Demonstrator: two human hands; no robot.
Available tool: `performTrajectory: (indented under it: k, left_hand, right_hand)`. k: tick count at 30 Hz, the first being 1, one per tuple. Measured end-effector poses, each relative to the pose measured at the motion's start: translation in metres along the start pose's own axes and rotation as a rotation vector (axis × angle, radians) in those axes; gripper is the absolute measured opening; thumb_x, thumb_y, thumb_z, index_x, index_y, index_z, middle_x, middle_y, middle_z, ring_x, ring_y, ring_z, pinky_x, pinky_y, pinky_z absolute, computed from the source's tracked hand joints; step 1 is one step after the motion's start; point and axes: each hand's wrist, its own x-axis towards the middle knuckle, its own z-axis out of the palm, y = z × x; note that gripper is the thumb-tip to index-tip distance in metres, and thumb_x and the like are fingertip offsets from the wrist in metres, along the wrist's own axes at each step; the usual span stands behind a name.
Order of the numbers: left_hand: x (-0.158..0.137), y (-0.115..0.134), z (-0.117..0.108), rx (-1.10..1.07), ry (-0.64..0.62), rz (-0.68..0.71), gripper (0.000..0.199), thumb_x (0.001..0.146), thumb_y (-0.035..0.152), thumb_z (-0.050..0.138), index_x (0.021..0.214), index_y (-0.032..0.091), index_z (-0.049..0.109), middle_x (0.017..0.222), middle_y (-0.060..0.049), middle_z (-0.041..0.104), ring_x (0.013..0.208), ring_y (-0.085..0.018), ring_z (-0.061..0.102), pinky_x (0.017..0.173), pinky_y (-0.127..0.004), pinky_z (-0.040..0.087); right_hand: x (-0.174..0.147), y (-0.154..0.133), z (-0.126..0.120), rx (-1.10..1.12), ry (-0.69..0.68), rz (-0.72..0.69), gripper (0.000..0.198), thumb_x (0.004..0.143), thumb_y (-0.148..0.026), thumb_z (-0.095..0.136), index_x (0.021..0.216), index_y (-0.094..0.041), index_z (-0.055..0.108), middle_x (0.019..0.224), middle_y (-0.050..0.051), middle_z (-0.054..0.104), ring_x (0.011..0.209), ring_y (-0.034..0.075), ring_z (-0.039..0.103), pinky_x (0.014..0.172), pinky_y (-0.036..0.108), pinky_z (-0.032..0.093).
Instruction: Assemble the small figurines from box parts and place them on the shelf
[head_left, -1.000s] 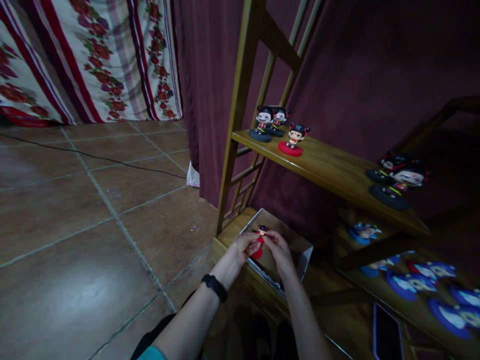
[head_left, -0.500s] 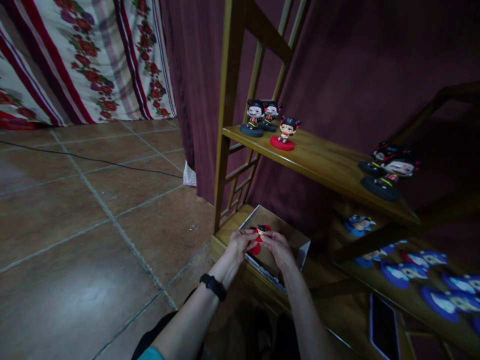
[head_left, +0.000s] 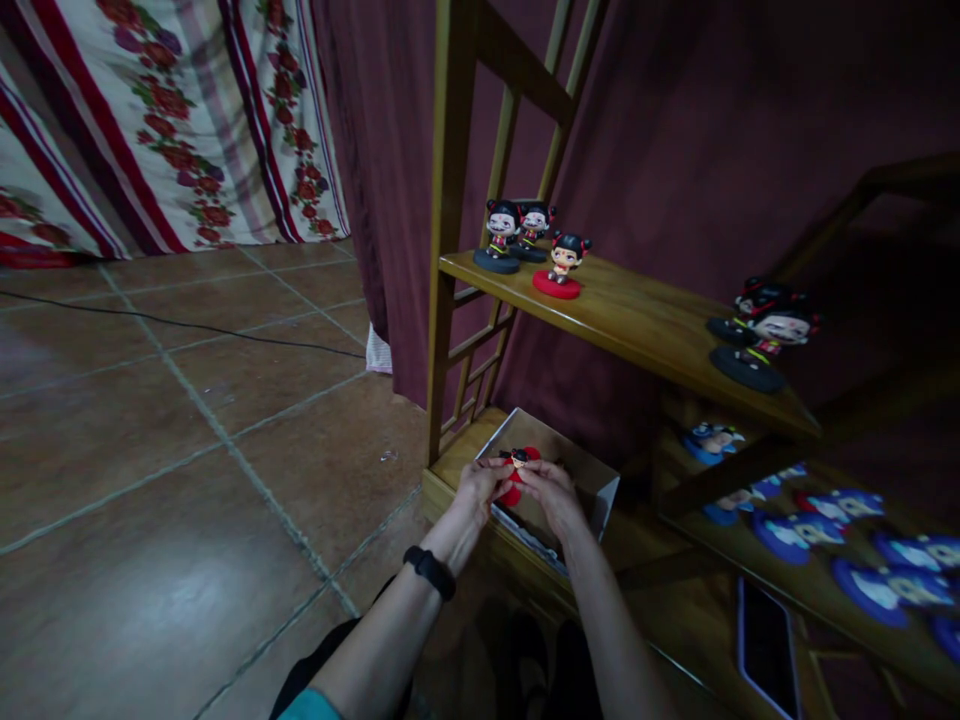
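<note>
Between both hands, over an open cardboard box [head_left: 592, 470], is a small black-haired figurine [head_left: 519, 458] with red about it. My left hand [head_left: 480, 482] grips it from the left with closed fingers. From the right, my right hand [head_left: 549, 487] pinches the same figurine. Red round pieces [head_left: 511, 495] show under and behind the fingers; whether they belong to the held figurine or lie in the box I cannot tell. The box rests on the low wooden shelf. A dark band [head_left: 429, 572] circles my left wrist.
On the upper wooden shelf [head_left: 637, 315] stand a red-based figurine [head_left: 564, 262] and several dark-based figurines [head_left: 757, 350]. Blue-based figurines [head_left: 802, 530] sit lower right, near a phone [head_left: 766, 645]. A wooden post [head_left: 450, 200] rises beside the box. A cable [head_left: 187, 322] crosses the tiled floor.
The view has shifted slightly, so the shelf and its figurines appear a little further left. Both hands keep their hold on the figurine over the box.
</note>
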Motion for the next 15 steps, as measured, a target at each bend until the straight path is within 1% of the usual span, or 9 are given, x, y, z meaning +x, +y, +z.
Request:
performTrajectory:
  k: [4,6,8,11,15]
  left_hand:
    - [0.001,0.003,-0.001,0.007,-0.054,0.01,0.017,0.06,0.011,0.069,0.073,0.009,0.06,0.061,-0.004,0.063,0.05,-0.009,0.059,0.049,-0.017,0.047]
    - [0.001,0.005,-0.002,0.002,-0.057,0.006,0.018,0.061,0.011,0.069,0.076,0.01,0.06,0.063,-0.004,0.064,0.051,-0.009,0.059,0.05,-0.018,0.048]
    - [0.002,0.006,-0.003,-0.022,-0.055,-0.008,0.02,0.062,0.009,0.067,0.08,0.011,0.059,0.065,-0.004,0.064,0.051,-0.009,0.059,0.051,-0.018,0.048]
    - [0.003,0.007,-0.004,-0.051,-0.085,-0.039,0.022,0.064,0.006,0.064,0.085,0.012,0.059,0.067,-0.003,0.064,0.052,-0.008,0.059,0.051,-0.018,0.049]
    - [0.004,0.007,-0.004,-0.042,-0.127,-0.044,0.026,0.063,0.003,0.064,0.087,0.012,0.06,0.072,-0.004,0.064,0.056,-0.009,0.06,0.054,-0.019,0.05]
  right_hand:
    - [-0.001,0.0,0.003,0.026,-0.013,-0.017,0.022,0.054,-0.028,0.073,0.07,-0.017,0.062,0.08,0.003,0.067,0.075,0.016,0.063,0.074,0.034,0.049]
    - [-0.001,0.0,0.004,0.023,-0.035,-0.041,0.021,0.056,-0.028,0.071,0.073,-0.017,0.063,0.083,0.003,0.067,0.077,0.016,0.062,0.074,0.033,0.048]
    - [-0.001,0.001,0.006,0.002,-0.041,-0.076,0.025,0.058,-0.028,0.07,0.079,-0.018,0.063,0.087,0.004,0.067,0.08,0.017,0.061,0.074,0.032,0.048]
    - [0.002,0.003,0.008,-0.032,-0.014,-0.103,0.032,0.058,-0.027,0.068,0.089,-0.02,0.061,0.091,0.005,0.066,0.084,0.019,0.06,0.073,0.033,0.048]
    - [0.005,0.005,0.011,-0.045,-0.019,-0.12,0.037,0.058,-0.027,0.067,0.093,-0.019,0.06,0.093,0.006,0.066,0.086,0.021,0.06,0.075,0.035,0.047]
